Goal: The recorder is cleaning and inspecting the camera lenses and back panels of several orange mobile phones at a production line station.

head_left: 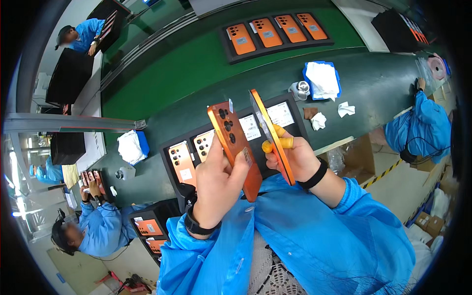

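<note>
While both hands are raised at the middle of the frame, each holds a flat, rigid orange phone back cover. The left hand (216, 184) has its fingers closed around the lower part of the orange cover with the black camera holes (234, 145), its outer face turned to the camera. The right hand (295, 160), wearing yellow rubber finger cots (280, 142), pinches the second orange cover (270, 135), seen nearly edge-on. These shells look light, stiff and glossy, so probably slippery and easily scratched; gripping by the edges seems safest. Just behind them, a black tray (169, 147) on the dark green bench (373, 88) holds more covers. A second black tray of four orange covers (275, 32) lies at top centre. Blue-coated workers sit at lower left and far right.
</note>
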The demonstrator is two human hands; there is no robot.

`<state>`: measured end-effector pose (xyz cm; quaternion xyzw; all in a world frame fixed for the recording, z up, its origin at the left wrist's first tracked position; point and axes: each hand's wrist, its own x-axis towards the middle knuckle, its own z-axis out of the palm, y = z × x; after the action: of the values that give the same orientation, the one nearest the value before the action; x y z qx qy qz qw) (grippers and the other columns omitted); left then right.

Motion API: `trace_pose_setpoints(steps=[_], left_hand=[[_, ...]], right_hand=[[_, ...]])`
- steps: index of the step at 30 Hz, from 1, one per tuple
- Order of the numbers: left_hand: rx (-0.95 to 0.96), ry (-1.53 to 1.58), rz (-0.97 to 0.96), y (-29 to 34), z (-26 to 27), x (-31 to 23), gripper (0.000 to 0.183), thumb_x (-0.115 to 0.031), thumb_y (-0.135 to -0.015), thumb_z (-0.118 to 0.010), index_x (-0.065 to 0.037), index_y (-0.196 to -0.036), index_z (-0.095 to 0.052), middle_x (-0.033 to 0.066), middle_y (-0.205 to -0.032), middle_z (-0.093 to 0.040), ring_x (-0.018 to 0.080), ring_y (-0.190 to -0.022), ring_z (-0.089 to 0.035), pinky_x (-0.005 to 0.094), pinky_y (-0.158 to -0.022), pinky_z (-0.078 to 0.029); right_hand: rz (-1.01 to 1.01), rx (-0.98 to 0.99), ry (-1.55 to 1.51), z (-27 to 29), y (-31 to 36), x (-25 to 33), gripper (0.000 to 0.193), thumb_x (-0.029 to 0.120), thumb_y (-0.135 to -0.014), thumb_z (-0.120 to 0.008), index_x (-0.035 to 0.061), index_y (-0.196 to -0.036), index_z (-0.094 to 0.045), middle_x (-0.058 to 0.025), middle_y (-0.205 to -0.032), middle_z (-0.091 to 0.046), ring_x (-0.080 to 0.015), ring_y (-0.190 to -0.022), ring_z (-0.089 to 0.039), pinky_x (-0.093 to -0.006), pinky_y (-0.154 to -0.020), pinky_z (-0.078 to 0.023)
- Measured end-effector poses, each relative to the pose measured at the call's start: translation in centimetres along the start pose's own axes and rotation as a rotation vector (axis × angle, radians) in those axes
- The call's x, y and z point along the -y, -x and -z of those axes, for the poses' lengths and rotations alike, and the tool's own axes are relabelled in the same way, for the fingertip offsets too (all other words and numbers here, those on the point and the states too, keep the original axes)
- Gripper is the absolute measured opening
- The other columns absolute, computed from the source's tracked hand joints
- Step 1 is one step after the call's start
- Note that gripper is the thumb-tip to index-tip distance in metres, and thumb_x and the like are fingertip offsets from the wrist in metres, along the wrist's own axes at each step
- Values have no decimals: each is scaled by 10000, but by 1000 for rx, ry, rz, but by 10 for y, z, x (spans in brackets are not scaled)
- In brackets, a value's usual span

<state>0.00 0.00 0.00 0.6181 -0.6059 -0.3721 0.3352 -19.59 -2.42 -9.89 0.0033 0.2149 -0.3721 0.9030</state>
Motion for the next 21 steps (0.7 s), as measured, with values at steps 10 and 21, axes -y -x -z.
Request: trace_pose_setpoints(steps=[10, 21], left_hand=[[-142, -240, -171, -1, -17, 20, 480, -50, -884, -610, 45, -1332, -469, 111, -771, -678, 143, -531, -604, 274, -487, -457], [-385, -367, -621, -6, -21, 72, 201, -65, -776, -731, -1, -921, -608, 140, -745, -619, 343, -609, -597, 404, -546, -469]], right_hand=[[318, -22, 257, -4, -1, -4, 504, 90, -957, -475, 89, -1451, -375, -137, -1205, -600, -240, -1074, -582, -362, -946, -445], [814, 127, 715, 10, 28, 31, 514, -69, -946, -459, 61, -1439, -396, -133, -1358, -536, -211, -1220, -539, -350, -1040, -401]])
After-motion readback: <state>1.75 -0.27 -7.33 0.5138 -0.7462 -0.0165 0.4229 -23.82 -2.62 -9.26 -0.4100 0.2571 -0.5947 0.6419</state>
